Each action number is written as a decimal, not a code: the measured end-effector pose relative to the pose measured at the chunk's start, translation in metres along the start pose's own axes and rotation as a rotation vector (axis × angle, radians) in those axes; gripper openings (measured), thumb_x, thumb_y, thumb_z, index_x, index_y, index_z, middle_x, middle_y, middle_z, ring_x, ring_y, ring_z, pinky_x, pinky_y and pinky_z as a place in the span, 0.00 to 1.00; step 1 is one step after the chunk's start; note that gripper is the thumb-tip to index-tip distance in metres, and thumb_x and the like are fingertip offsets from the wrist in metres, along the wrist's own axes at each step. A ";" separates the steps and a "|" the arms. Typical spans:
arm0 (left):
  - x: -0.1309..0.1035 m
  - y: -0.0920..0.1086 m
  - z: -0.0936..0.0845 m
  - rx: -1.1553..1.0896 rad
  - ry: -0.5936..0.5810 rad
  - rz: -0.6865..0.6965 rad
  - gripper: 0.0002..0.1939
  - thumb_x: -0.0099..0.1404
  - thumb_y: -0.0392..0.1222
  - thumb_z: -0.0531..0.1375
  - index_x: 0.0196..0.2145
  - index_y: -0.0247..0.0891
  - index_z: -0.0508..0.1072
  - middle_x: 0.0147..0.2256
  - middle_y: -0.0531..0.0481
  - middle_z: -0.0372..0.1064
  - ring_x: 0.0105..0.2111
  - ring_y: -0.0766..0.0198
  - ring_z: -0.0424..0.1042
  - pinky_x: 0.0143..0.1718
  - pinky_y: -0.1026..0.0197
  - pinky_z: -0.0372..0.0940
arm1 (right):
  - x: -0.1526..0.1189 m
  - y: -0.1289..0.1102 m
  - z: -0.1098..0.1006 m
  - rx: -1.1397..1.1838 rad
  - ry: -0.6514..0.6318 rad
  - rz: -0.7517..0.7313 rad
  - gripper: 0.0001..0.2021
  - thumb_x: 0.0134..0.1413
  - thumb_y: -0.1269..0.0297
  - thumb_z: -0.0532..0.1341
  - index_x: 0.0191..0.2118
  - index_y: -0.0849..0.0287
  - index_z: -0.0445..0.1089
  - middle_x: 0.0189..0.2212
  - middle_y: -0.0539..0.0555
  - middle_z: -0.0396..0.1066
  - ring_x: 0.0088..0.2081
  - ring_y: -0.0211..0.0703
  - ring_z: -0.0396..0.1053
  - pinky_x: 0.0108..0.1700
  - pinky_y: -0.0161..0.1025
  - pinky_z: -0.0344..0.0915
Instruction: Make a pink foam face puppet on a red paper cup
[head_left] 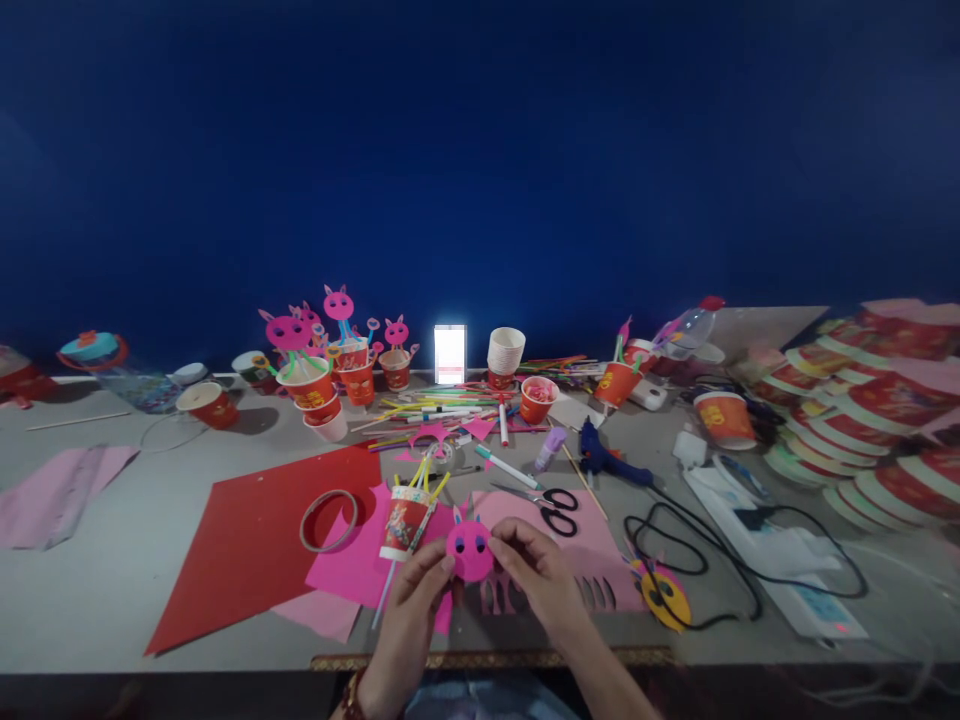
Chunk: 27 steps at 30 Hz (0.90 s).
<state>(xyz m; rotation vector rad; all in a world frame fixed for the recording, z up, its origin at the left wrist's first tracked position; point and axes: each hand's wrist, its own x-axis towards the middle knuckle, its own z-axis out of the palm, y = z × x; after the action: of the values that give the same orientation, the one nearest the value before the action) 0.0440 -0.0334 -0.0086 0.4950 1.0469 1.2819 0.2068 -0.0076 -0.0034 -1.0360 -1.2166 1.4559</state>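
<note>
Left fingers, right fingers pinching pink face by opposite edges, cup close beside

Dim light | upright screen blown out white | blue wall dark | right-side cups smeared, stretched

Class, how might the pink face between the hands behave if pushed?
The pink face looks like a thin cutout, so probably light. It seems fairly stiff, showing no obvious sag. Its narrow ears might bend easily.
</note>
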 end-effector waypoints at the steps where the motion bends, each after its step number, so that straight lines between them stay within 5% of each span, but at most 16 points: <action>1: 0.000 -0.001 -0.002 0.011 -0.013 0.006 0.17 0.46 0.50 0.74 0.31 0.37 0.81 0.24 0.51 0.73 0.23 0.66 0.68 0.27 0.65 0.65 | -0.001 -0.001 0.000 0.002 -0.003 0.005 0.16 0.59 0.52 0.63 0.28 0.58 0.66 0.22 0.45 0.60 0.23 0.34 0.58 0.25 0.32 0.55; 11: 0.005 -0.015 -0.018 0.133 -0.117 0.114 0.18 0.56 0.46 0.70 0.44 0.40 0.81 0.37 0.46 0.77 0.31 0.62 0.70 0.34 0.63 0.66 | -0.006 -0.003 -0.002 -0.051 0.038 -0.013 0.15 0.60 0.52 0.62 0.29 0.58 0.67 0.22 0.46 0.61 0.22 0.33 0.56 0.23 0.31 0.53; 16: 0.001 -0.010 -0.007 0.193 -0.178 0.150 0.18 0.59 0.48 0.67 0.46 0.39 0.80 0.29 0.50 0.75 0.26 0.65 0.68 0.31 0.64 0.65 | -0.006 0.000 -0.004 -0.097 0.085 -0.042 0.16 0.60 0.52 0.62 0.28 0.59 0.67 0.22 0.46 0.61 0.23 0.34 0.57 0.26 0.32 0.55; 27: 0.000 -0.011 0.005 0.160 -0.112 0.046 0.23 0.50 0.53 0.72 0.41 0.37 0.82 0.26 0.49 0.73 0.27 0.63 0.69 0.31 0.64 0.66 | -0.015 -0.001 -0.008 -0.152 0.129 -0.053 0.17 0.60 0.51 0.61 0.28 0.58 0.65 0.21 0.45 0.57 0.22 0.34 0.54 0.25 0.32 0.54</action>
<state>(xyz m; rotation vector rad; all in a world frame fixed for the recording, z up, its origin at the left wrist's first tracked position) 0.0537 -0.0353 -0.0149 0.7085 1.0538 1.2018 0.2177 -0.0212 -0.0035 -1.1729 -1.2656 1.2517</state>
